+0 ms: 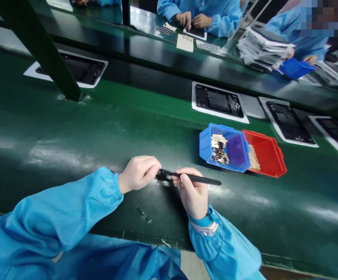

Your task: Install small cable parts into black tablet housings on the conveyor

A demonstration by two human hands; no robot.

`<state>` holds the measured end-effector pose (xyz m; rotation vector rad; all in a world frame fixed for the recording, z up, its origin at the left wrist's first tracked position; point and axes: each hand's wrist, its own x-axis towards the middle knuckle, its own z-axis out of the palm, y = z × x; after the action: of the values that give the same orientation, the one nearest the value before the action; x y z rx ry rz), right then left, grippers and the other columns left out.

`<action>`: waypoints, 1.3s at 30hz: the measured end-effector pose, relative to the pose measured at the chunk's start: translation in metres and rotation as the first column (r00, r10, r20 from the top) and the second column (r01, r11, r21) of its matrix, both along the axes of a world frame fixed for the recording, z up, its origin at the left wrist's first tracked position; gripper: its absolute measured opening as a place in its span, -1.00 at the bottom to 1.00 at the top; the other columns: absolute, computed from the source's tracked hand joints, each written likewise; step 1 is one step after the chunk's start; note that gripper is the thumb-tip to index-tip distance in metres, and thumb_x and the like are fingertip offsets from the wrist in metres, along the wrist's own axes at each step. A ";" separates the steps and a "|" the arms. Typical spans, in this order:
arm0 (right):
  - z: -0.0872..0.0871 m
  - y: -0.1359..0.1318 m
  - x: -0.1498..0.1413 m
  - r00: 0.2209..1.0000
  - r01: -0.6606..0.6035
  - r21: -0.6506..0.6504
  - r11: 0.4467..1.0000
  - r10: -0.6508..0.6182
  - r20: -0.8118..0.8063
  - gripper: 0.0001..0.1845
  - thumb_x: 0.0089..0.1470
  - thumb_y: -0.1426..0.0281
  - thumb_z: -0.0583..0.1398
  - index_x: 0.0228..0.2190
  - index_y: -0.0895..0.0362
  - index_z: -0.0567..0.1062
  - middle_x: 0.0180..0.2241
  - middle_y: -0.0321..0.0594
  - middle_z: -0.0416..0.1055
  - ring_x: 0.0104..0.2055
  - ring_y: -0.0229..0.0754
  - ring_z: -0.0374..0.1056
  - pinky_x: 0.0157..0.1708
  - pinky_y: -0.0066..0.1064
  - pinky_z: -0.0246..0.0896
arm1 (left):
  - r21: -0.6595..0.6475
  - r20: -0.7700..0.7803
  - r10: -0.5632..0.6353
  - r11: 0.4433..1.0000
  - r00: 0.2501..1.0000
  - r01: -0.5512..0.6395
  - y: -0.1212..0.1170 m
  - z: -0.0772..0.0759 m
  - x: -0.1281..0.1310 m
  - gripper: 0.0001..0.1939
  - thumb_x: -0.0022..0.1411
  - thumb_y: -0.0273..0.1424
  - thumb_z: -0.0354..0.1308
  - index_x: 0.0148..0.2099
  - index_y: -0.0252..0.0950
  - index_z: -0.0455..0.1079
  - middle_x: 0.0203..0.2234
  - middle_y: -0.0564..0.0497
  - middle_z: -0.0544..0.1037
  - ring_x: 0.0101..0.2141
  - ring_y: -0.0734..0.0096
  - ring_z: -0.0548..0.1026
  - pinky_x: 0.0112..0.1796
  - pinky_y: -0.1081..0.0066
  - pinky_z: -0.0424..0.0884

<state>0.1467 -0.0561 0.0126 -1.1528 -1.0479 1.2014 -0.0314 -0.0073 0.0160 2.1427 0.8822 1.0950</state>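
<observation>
Above the green table (93,128), my two hands meet near the middle of the head view. My right hand (194,194) is closed around black tweezers (206,180), whose rounded back end points right. Their front end reaches left to a small dark part (166,177) with a light grey patch. My left hand (141,173) is closed, thumb against curled fingers, pinching that small part at its left end; most of the grip is hidden. A blue bin (239,149) to the right holds small metallic and cream pieces. Behind it, a red bin (270,155) holds cream pieces.
Black tablet-like housings (218,102) lie on white sheets along the table's far side. A green post (49,54) rises at the left. A dark strip (143,214) lies near the front edge. Across the line, co-workers in blue sleeves (224,19) sit beside stacked sheets (264,48).
</observation>
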 end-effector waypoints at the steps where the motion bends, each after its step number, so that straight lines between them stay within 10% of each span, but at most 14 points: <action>1: -0.002 0.002 -0.001 1.000 0.018 -0.011 1.000 -0.018 -0.012 -0.85 0.03 0.29 0.22 -0.36 0.10 0.49 -0.50 -0.28 0.45 -0.51 -0.28 0.35 -0.49 -0.42 0.27 | 0.054 -0.064 0.017 0.998 0.998 -0.014 0.004 -0.001 -0.001 -0.71 0.25 -0.45 -0.18 -0.44 -0.29 0.30 -0.57 0.02 0.42 -0.52 0.45 0.35 -0.42 0.44 0.24; 16: 0.008 0.028 0.002 0.964 0.104 0.019 0.994 -0.096 -0.247 -0.80 -0.08 0.35 0.27 -0.35 0.13 0.44 -0.61 -0.37 0.40 -0.59 -0.37 0.23 -0.58 -0.55 0.09 | -0.165 -0.270 0.114 0.973 0.956 -0.162 0.028 -0.007 0.004 -0.65 0.25 -0.37 -0.17 -0.55 -0.27 0.24 -0.60 0.04 0.38 -0.49 0.40 0.35 -0.40 0.45 0.18; 24: 0.036 0.026 -0.005 0.885 -0.207 -0.001 0.978 0.186 -0.426 -0.77 -0.10 0.23 0.29 -0.43 0.11 0.44 -0.63 -0.37 0.31 -0.57 -0.31 0.24 -0.56 -0.49 0.18 | -0.344 -0.113 -0.081 0.938 0.990 0.038 -0.007 -0.008 0.032 -0.65 0.35 -0.33 -0.27 -0.18 -0.32 0.32 -0.54 0.07 0.50 -0.57 0.55 0.43 -0.47 0.57 0.31; 29: 0.025 0.018 -0.006 0.772 -0.404 -0.060 0.913 0.305 -0.557 -0.75 -0.11 0.20 0.30 -0.44 0.08 0.43 -0.60 -0.37 0.31 -0.59 -0.30 0.21 -0.62 -0.48 0.14 | -0.434 -0.067 -0.131 0.896 0.989 0.090 -0.016 -0.013 0.038 -0.55 0.33 -0.17 -0.22 -0.32 -0.38 0.36 -0.61 0.03 0.47 -0.55 0.49 0.46 -0.48 0.57 0.33; 39: 0.012 0.001 0.005 0.797 -0.399 -0.211 0.892 0.224 -0.561 -0.71 0.01 0.15 0.22 -0.44 0.13 0.43 -0.70 -0.39 0.22 -0.61 -0.37 0.06 -0.45 -0.50 0.07 | -0.187 -0.401 -0.290 0.954 0.869 0.233 -0.014 -0.021 0.037 -0.86 0.19 -0.37 0.03 -0.32 -0.25 0.41 -0.44 0.09 0.55 -0.39 0.45 0.51 -0.36 0.59 0.30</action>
<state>0.1519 -0.0546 0.0244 -0.8151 -0.6431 1.8869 0.0053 -0.0209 -0.0054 2.3415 0.7884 0.4222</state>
